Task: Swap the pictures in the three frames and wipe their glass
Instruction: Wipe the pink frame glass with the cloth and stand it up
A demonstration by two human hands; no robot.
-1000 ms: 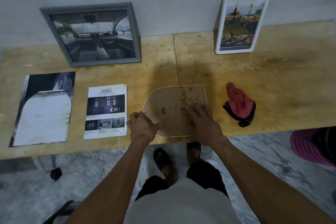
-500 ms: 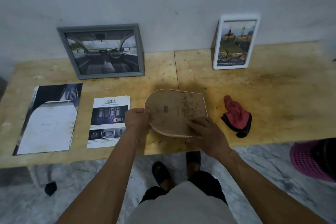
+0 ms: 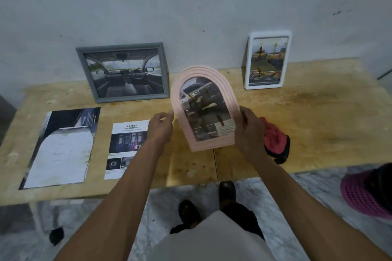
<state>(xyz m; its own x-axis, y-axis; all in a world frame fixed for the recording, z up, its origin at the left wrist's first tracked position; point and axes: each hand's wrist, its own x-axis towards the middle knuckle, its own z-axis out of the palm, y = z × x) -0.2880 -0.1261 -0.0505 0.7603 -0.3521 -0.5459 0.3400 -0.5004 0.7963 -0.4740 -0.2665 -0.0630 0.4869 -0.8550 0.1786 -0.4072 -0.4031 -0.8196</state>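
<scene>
Landmark: the pink arched plastic picture frame (image 3: 204, 110), held upright above the wooden desk (image 3: 318, 116), its glass facing the person.
Right hand (image 3: 249, 131): fingers curled round the arched frame's right edge, carrying it.
Left hand (image 3: 161, 127): at the arched frame's left edge, thumb and fingers pinched at the rim; whether it truly grips cannot be told.
Behind-left of the arched frame: grey rectangular frame (image 3: 124, 73) with a car-interior picture, leaning on the wall.
Behind-right: white rounded frame (image 3: 267, 60), upright, also holding a picture.
Left of it, flat on the desk: a "SAFETY" leaflet (image 3: 125, 148) and, farther left, a larger dark-and-white printed sheet (image 3: 63, 147).
Just right, behind the right hand: red and black cloth (image 3: 275, 140), lying loose.
Progress, judged: all three frames hold pictures; the arched frame looks closed up. Its glass probably awaits wiping.
</scene>
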